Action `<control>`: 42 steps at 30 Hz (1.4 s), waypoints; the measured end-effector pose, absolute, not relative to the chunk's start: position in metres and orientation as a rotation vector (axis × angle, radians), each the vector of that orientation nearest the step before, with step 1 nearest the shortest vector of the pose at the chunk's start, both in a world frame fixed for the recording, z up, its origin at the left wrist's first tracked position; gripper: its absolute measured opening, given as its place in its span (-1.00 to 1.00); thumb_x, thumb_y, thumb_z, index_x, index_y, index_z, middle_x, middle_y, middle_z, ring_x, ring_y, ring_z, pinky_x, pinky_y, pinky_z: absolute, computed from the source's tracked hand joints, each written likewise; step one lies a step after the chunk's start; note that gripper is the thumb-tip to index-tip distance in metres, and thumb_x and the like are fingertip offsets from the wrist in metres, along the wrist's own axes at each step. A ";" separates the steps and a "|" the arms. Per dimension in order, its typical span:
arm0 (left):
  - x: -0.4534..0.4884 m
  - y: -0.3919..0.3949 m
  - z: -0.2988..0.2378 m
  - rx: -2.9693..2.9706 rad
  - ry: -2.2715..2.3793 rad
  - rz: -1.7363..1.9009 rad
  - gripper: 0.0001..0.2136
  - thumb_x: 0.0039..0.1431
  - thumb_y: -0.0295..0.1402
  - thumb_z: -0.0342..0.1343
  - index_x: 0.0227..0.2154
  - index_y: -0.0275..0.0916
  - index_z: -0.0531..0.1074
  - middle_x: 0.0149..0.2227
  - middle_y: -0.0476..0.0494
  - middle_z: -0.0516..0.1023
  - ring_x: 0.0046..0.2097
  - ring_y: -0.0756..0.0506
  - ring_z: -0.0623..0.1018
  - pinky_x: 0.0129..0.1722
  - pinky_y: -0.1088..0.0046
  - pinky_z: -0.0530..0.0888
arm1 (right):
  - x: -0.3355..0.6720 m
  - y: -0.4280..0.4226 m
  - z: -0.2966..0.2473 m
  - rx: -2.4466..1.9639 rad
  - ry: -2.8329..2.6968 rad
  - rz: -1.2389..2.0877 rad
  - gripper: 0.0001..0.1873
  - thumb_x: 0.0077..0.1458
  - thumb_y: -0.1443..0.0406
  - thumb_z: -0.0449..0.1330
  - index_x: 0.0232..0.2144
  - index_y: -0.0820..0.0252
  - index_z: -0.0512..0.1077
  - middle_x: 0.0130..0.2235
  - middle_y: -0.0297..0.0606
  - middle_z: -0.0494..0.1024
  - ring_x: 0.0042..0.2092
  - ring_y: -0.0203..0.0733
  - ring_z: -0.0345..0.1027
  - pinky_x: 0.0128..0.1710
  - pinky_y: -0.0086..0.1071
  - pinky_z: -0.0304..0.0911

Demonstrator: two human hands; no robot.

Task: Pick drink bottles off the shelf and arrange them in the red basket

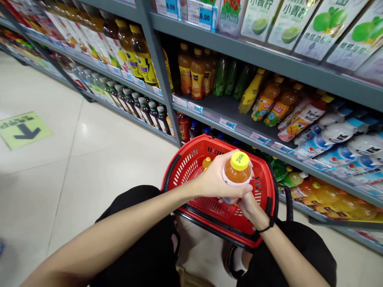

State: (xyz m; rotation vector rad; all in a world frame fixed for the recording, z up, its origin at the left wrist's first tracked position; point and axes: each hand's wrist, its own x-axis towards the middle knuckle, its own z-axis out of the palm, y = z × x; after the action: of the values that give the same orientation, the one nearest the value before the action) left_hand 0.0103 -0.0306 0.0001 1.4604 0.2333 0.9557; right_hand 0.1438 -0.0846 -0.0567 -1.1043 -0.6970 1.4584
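A bottle of orange drink with a yellow cap [237,172] is upright above a red shopping basket [185,163] on the floor. My left hand [215,178] wraps round its left side. My right hand [249,204] grips it from below and the right; a black band sits on that wrist. Another yellow-capped bottle [206,162] lies inside the basket, mostly hidden by my left hand. I am crouched, with both knees in dark trousers on either side of the basket.
Grey store shelves [227,109] run along the right, stocked with juice bottles [194,71], dark drink bottles [143,107] and white bottles [338,133]. A bare stretch shows on the middle shelf. Pale tiled floor with a green arrow sticker [24,129] spreads to the left.
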 end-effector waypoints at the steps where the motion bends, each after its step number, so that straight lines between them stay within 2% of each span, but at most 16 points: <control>1: 0.010 -0.031 0.000 1.461 0.232 0.957 -0.64 -0.05 -0.39 0.40 -0.18 -0.29 0.43 -0.20 -0.17 0.59 -0.20 -0.10 0.60 -0.16 0.37 0.55 | 0.144 -0.084 -0.057 -1.108 -0.694 1.465 -0.63 -0.14 0.03 0.40 -0.30 0.02 0.47 -0.28 -0.23 0.65 -0.10 0.13 0.56 -0.31 -0.13 0.54; 9: 0.010 -0.030 0.000 1.451 0.224 0.965 -0.66 -0.03 -0.42 0.40 -0.19 -0.32 0.43 -0.21 -0.18 0.58 -0.19 -0.12 0.60 -0.14 0.34 0.54 | 0.144 -0.086 -0.057 -1.123 -0.637 1.569 -0.54 -0.14 -0.05 0.43 -0.25 0.03 0.51 -0.36 -0.25 0.63 -0.20 0.10 0.57 -0.36 -0.14 0.54; 16: 0.010 -0.030 0.002 1.411 0.265 0.947 -0.64 -0.09 -0.46 0.43 -0.22 -0.32 0.45 -0.24 -0.15 0.59 -0.22 -0.09 0.59 -0.16 0.38 0.54 | 0.147 -0.087 -0.066 -1.118 -0.685 1.609 -0.55 -0.07 -0.07 0.41 -0.25 0.06 0.53 -0.40 -0.25 0.63 -0.27 0.05 0.58 -0.39 -0.19 0.53; 22: 0.013 -0.007 0.000 1.034 0.460 1.181 -0.56 -0.11 -0.31 0.49 -0.19 -0.30 0.45 -0.32 -0.09 0.60 -0.35 -0.07 0.60 -0.30 0.39 0.57 | 0.151 -0.086 -0.061 -1.152 -0.776 1.775 -0.42 0.07 -0.20 0.20 -0.24 0.18 0.56 -0.46 -0.19 0.62 -0.37 -0.01 0.56 -0.47 -0.26 0.49; 25: 0.012 0.010 -0.003 0.753 0.586 1.188 -0.66 0.05 -0.21 0.41 -0.24 -0.31 0.47 -0.33 -0.13 0.61 -0.39 -0.05 0.59 -0.36 0.42 0.56 | 0.155 -0.089 -0.048 -1.091 -0.858 1.863 -0.30 0.12 -0.25 0.12 -0.24 0.27 0.57 -0.49 -0.15 0.60 -0.42 -0.02 0.54 -0.50 -0.28 0.46; 27: 0.010 0.020 -0.004 0.606 0.616 1.108 -0.72 0.17 -0.16 0.31 -0.30 -0.31 0.48 -0.34 -0.16 0.62 -0.40 -0.04 0.59 -0.34 0.43 0.56 | 0.158 -0.091 -0.041 -1.031 -0.869 1.856 -0.29 0.16 -0.25 0.10 -0.26 0.30 0.57 -0.50 -0.13 0.59 -0.46 -0.05 0.52 -0.51 -0.30 0.43; 32: 0.004 0.031 0.000 0.444 0.637 1.030 -0.59 0.39 -0.06 -0.03 -0.36 -0.30 0.49 -0.40 -0.19 0.63 -0.42 -0.08 0.61 -0.29 0.38 0.58 | 0.159 -0.093 -0.034 -0.865 -0.823 1.799 -0.42 0.24 -0.13 0.12 -0.28 0.28 0.57 -0.45 -0.11 0.61 -0.50 -0.12 0.49 -0.50 -0.34 0.41; 35: 0.000 0.033 0.005 0.428 0.649 1.055 -0.52 0.41 -0.03 -0.15 -0.32 -0.31 0.51 -0.35 -0.23 0.67 -0.34 -0.14 0.65 -0.22 0.33 0.60 | 0.158 -0.093 -0.035 -0.860 -0.799 1.688 -0.48 0.29 -0.10 0.13 -0.20 0.24 0.57 -0.42 -0.16 0.62 -0.46 -0.13 0.51 -0.46 -0.33 0.43; 38: -0.004 0.037 0.006 0.509 0.646 1.080 -0.46 0.40 0.01 -0.17 -0.19 -0.35 0.55 -0.25 -0.29 0.70 -0.24 -0.16 0.68 -0.15 0.32 0.59 | 0.159 -0.092 -0.040 -0.949 -0.834 1.512 -0.49 0.29 -0.11 0.18 -0.14 0.23 0.55 -0.40 -0.17 0.63 -0.42 -0.13 0.53 -0.42 -0.33 0.45; 40: -0.008 0.039 0.006 0.584 0.632 1.099 -0.43 0.38 0.04 -0.15 -0.10 -0.37 0.56 -0.19 -0.31 0.71 -0.17 -0.17 0.68 -0.08 0.32 0.58 | 0.162 -0.092 -0.045 -1.044 -0.900 1.339 -0.50 0.22 -0.08 0.30 -0.12 0.24 0.55 -0.34 -0.16 0.66 -0.36 -0.14 0.56 -0.34 -0.34 0.48; 42: -0.011 0.041 0.005 0.630 0.614 1.126 -0.41 0.36 0.08 -0.14 -0.07 -0.37 0.57 -0.14 -0.32 0.71 -0.11 -0.19 0.67 -0.01 0.29 0.56 | 0.164 -0.092 -0.049 -1.114 -0.968 1.151 -0.51 0.10 0.00 0.44 -0.09 0.23 0.55 -0.20 -0.14 0.69 -0.22 -0.12 0.61 -0.18 -0.33 0.52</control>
State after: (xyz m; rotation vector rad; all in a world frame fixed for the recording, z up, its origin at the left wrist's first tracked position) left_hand -0.0107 0.0412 0.0051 0.6303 0.6144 1.1262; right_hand 0.1642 -0.0919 -0.0486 -1.1136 -0.9685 1.1513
